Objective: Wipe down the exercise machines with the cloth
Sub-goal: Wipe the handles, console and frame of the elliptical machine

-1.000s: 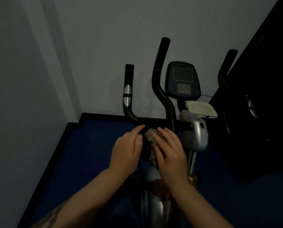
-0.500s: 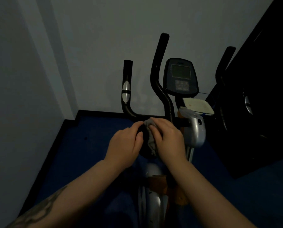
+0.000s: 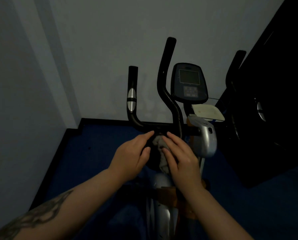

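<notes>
An exercise bike (image 3: 167,87) with black handlebars and a grey console (image 3: 189,84) stands in front of me in a dim room. Below the crossbar sits a black rounded part (image 3: 150,164). A crumpled grey cloth (image 3: 159,144) lies on it, and my right hand (image 3: 181,158) presses that cloth down with straight fingers. Beside it, my left hand (image 3: 134,156) rests on the left side of the same black part, fingertips near the crossbar. Most of the cloth is hidden under my right hand.
A grey wall is close behind the bike, with another wall to the left. A tall black cabinet (image 3: 274,101) stands close on the right. The floor is blue carpet (image 3: 92,153). A pale tray (image 3: 208,110) sits under the console, and a silver housing (image 3: 205,135) is right of my hands.
My right hand slid the cloth forward to the crossbar half a second ago, then back toward me. My left hand stayed on the black part with its fingers a little straighter.
</notes>
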The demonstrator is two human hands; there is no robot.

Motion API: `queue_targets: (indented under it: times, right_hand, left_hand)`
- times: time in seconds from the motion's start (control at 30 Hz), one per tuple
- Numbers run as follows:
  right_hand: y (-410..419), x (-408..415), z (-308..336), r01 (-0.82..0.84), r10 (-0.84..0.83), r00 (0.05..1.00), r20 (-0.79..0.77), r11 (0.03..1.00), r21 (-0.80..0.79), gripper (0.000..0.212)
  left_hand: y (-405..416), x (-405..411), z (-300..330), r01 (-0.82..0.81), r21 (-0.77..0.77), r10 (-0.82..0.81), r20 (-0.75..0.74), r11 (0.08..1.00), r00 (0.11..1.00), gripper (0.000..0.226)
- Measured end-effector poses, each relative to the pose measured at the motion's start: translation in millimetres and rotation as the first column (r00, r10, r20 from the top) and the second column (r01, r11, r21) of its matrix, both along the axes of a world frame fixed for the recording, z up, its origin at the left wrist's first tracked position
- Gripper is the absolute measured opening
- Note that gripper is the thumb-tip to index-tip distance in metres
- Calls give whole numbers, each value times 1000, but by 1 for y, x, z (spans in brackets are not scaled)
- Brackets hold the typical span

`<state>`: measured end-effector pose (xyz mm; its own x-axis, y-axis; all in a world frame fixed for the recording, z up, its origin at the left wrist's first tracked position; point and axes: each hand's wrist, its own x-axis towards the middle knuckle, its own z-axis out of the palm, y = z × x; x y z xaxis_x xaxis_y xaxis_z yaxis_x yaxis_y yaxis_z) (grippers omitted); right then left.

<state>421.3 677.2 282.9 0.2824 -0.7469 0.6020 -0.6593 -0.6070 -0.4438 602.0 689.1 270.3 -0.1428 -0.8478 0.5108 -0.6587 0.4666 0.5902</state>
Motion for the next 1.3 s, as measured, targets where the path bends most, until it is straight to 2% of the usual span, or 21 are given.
queue_targets:
  times: [0.13, 0.27, 0.37, 0.47, 0.57, 0.67, 0.87, 1.07, 1.23, 1.3]
  right_hand:
    - [-16, 17, 12, 26, -29, 999, 32, 996, 82, 33]
    - [-4, -2, 4, -53, 50, 996, -74, 998, -35, 36]
    - [-15, 8, 10, -6, 5, 998, -65, 1000, -19, 34]
    - [-16, 23, 10, 65, -66, 996, -54, 998, -22, 34]
    - [-2, 6, -2, 16, -25, 994, -104, 997, -82, 39]
    - [12, -5, -16, 0, -10, 997, -82, 992, -125, 32]
    - [-4, 25, -2, 76, -77, 997, 4, 972, -223, 22]
    - [6, 13, -8, 40, -50, 998, -35, 970, -238, 20]
    - [-2, 47, 7, 153, -136, 987, 88, 959, -240, 14]
    - [10, 46, 2, 149, -132, 987, 91, 961, -231, 14]
  left_hand:
    - [1, -6, -4, -52, 39, 54, -66, 998, 996, 51]
    - [5, -7, -4, -50, 88, 58, -91, 995, 994, 52]
    - [5, -7, -4, -36, 126, 51, -120, 991, 991, 51]
    - [8, -9, -6, -12, 168, 53, -244, 986, 968, 50]
    - [14, -13, -5, 61, 222, 37, -411, 973, 911, 47]
    - [20, -15, -4, 138, 269, 27, -531, 953, 847, 46]
    - [19, -13, -2, 175, 269, 12, -574, 947, 818, 47]
    - [20, -12, -4, 214, 266, -3, -620, 940, 784, 48]
    - [21, -16, -3, 214, 241, -5, -654, 947, 757, 56]
    - [21, -16, -3, 220, 261, 4, -653, 940, 758, 59]
